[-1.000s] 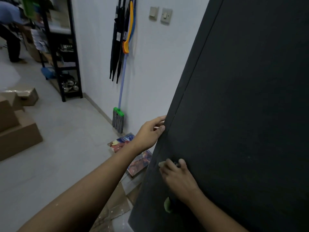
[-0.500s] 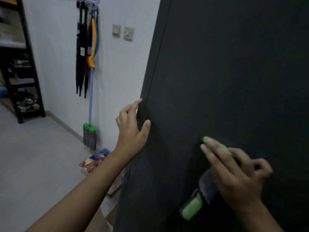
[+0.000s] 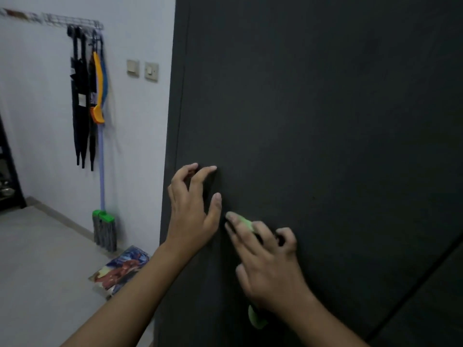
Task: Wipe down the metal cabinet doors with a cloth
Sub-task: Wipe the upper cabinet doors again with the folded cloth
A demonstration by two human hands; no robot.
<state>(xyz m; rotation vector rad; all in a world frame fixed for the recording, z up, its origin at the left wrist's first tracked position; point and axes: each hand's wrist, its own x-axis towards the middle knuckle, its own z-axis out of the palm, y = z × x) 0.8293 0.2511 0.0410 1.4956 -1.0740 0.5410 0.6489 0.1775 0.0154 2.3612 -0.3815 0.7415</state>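
The dark metal cabinet door (image 3: 325, 121) fills the right two thirds of the view. My left hand (image 3: 193, 209) rests on the door just inside its left edge, fingers spread and slightly bent, holding nothing. Just to its lower right, my right hand (image 3: 265, 261) presses a green and dark cloth (image 3: 256, 320) against the door. Two fingers lie stretched over the cloth and the outer fingers curl round it. Only green bits of the cloth show, at the fingertips and below the wrist.
A white wall (image 3: 140, 146) meets the cabinet's left side. A mop (image 3: 104, 229), a brush and dark umbrellas hang there under a rack, beside two switches (image 3: 142, 70). A colourful bag (image 3: 120, 271) lies on the grey floor at the cabinet's foot.
My right hand has slid the cloth left across the door until it nearly meets my left hand. My left hand has shifted from the door's edge onto its face.
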